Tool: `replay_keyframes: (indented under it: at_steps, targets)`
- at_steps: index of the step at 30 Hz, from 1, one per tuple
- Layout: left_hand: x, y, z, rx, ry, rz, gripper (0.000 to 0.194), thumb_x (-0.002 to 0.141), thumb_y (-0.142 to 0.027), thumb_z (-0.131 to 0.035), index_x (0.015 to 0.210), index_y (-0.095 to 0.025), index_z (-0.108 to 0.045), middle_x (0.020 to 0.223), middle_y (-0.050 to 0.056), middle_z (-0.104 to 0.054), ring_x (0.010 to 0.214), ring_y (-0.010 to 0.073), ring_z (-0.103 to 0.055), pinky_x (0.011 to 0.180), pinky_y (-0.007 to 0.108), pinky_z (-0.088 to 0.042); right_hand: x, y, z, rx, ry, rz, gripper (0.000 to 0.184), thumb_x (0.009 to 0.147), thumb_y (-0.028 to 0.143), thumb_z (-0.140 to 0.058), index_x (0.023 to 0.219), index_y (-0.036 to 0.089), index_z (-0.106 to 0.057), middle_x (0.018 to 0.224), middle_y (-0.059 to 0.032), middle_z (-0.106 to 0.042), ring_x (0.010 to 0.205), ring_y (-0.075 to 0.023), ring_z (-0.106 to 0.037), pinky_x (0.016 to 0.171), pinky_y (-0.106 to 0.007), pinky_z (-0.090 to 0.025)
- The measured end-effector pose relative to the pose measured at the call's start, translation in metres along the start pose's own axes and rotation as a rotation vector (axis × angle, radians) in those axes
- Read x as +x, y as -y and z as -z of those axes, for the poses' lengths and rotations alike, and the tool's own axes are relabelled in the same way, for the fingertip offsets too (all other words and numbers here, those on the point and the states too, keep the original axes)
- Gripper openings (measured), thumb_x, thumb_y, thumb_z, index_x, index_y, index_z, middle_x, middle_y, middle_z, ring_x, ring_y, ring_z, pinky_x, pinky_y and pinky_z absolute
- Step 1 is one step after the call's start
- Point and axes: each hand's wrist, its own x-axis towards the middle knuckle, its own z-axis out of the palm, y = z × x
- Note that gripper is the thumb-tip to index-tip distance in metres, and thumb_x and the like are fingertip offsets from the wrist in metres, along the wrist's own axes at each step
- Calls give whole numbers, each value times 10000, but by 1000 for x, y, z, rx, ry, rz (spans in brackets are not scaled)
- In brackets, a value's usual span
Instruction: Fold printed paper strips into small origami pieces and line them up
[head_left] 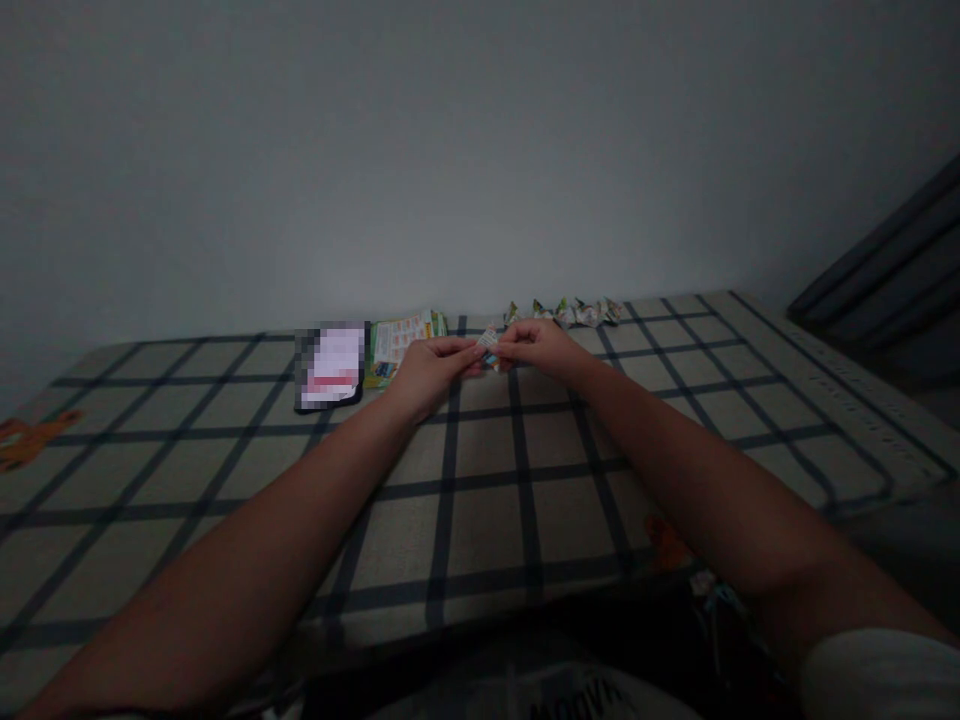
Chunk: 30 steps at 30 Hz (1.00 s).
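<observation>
Between my two hands is a small piece of folded printed paper (489, 343), held above the checked cloth. My left hand (435, 368) pinches its left side with thumb and fingertips. From the other side, my right hand (538, 345) grips it with bent fingers. The paper's exact folded shape is too small and dim to make out. Just behind my left hand lies a stack of colourful printed sheets (405, 335). Beyond my right hand stands a row of several small folded paper pieces (589, 313) with pointed tips.
A phone with a lit, blurred screen (334, 362) lies left of the printed sheets. The table carries a checked tablecloth (480, 510) and meets a plain wall (480, 150) at the back. Dark folded fabric (892, 250) hangs at the far right.
</observation>
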Motion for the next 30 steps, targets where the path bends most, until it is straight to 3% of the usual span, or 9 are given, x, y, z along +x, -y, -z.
replay_keyframes:
  at_steps: [5,15,19,24,26,30]
  targets:
    - [3,7,2,-17,55,13,371,607,-410,-906,861,-160,-803,915,99,-780,766,161,-707,841,347,-592,0,3,-1,143,-30,-21,428,690,561,-784,792,157,-685,690,-12,-685,642,-120,-640,662,-271,-553]
    - [1,5,2,118,89,-18,301,673,-426,-865,842,-183,-810,829,85,-776,668,143,-676,680,280,-545,-1,3,-4,-41,-142,87,365,774,505,-720,675,175,-599,651,-13,-633,643,-135,-599,647,-278,-514]
    - [-1,2,0,165,31,-67,337,666,-455,-855,828,-166,-798,790,81,-763,641,152,-660,660,291,-532,1,-1,-7,-20,-167,139,371,788,516,-699,676,179,-591,651,-6,-628,647,-126,-596,674,-274,-521]
    - [2,2,2,201,-81,-152,327,694,-463,-822,816,-161,-788,701,51,-729,606,137,-621,618,267,-482,2,-2,-6,56,-42,3,369,765,519,-716,847,159,-702,766,-31,-710,694,-133,-651,697,-278,-542]
    - [3,3,4,238,-111,-186,322,711,-469,-806,820,-166,-790,671,42,-714,594,134,-606,597,260,-455,0,-1,-4,-6,23,-21,338,764,478,-732,836,148,-724,771,-42,-725,713,-135,-658,713,-276,-539]
    - [2,2,3,303,-150,-219,293,734,-464,-788,781,-175,-781,639,28,-695,588,129,-589,579,251,-417,-1,2,-2,-138,15,32,277,832,408,-675,748,145,-709,709,-41,-710,676,-128,-640,672,-260,-508]
